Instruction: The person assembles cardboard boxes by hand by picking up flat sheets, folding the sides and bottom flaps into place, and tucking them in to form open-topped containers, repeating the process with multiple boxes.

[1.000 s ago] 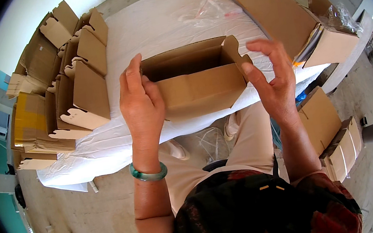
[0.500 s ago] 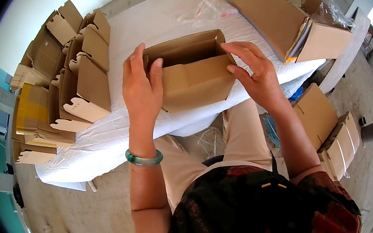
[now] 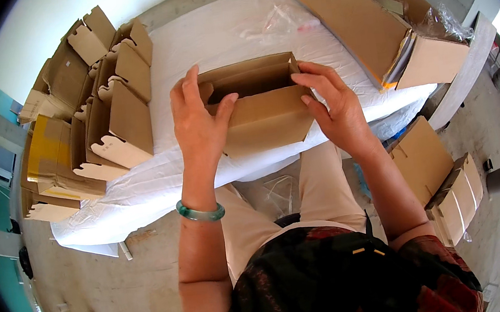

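From the head view, the open carton (image 3: pixel 267 119) sits at the white-covered table's (image 3: pixel 204 40) near edge. My left hand (image 3: pixel 201 121) is spread at its left end; my right hand (image 3: pixel 337 105), apart one second ago, now curves at the right end, pinching or not I cannot tell. Both ends seem steadied.

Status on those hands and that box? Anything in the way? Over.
Left hand and right hand at opposite ends of cardboard box. Box top open. Clear plastic farther back on white sheet, apart from box.
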The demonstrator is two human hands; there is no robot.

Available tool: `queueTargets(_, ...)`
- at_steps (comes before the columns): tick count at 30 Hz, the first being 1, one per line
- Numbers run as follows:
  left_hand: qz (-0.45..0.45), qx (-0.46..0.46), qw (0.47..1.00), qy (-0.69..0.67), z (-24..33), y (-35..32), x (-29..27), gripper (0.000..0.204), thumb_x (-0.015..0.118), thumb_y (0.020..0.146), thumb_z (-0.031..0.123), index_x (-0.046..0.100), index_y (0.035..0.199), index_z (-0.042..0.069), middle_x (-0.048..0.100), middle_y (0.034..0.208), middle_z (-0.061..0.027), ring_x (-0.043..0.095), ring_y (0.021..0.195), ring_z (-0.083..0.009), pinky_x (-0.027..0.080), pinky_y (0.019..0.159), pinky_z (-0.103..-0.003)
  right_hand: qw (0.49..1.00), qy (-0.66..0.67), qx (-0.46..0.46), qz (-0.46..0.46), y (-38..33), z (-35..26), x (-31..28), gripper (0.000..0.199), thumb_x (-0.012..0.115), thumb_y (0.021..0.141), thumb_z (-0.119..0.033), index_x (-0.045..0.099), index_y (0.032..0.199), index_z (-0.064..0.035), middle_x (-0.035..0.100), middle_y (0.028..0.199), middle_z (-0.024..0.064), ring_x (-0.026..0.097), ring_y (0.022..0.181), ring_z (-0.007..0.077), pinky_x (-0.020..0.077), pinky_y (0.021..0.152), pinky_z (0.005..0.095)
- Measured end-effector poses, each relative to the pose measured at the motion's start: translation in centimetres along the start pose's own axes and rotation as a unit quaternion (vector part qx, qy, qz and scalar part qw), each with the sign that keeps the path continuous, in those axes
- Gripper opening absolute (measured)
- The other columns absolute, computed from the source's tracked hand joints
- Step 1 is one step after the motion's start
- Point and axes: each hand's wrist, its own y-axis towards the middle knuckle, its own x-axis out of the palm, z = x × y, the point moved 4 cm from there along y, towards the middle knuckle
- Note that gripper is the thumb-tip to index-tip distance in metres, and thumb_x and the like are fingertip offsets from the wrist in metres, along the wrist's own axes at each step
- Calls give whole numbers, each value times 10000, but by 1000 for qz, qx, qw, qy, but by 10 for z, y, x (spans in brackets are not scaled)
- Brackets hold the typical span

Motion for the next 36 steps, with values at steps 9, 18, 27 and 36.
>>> queueTargets(9, 0, -8, 1000, -5, 6, 2, -4, 597, 746, 838, 96, 490, 1377, 93, 518, 1265, -140, 623, 1030, -245, 549, 783, -320, 999, 30, 24, 14, 3, 2, -2, 398, 641, 856, 22, 634, 1234, -99, 572, 1288, 149, 630, 1058, 273, 545, 851, 344)
queueTargets(18, 0, -13, 998, -68, -11, -2, -10, 554, 621, 902, -37, 467, 1418, 97, 546, 1336, -134, 584, 1197, -219, 535, 891, -325, 988, 127, 83, 18, 5, 15, -1, 452, 640, 866, 14, 590, 1299, -106, 597, 1264, 105, 592, 1090, 212, 514, 816, 296)
queueTargets(27, 41, -73, 974, -209, -16, -7, -7, 784, 628, 869, -57, 238, 1529, 108, 559, 1346, -191, 626, 1163, -240, 514, 906, -323, 987, 127, 84, 46, -8, 26, 10, 467, 617, 884, 26, 560, 1333, -88, 579, 1313, 104, 572, 1124, 206, 495, 813, 289)
queueTargets(36, 19, -45, 989, -138, -16, -7, -11, 832, 698, 850, -5, 233, 1535, 73, 492, 1411, -153, 551, 1239, -248, 472, 962, -354, 983, 120, 129, 52, -12, 22, 6, 626, 628, 894, 14, 419, 1474, -90, 566, 1356, 122, 571, 1181, 196, 493, 863, 298)
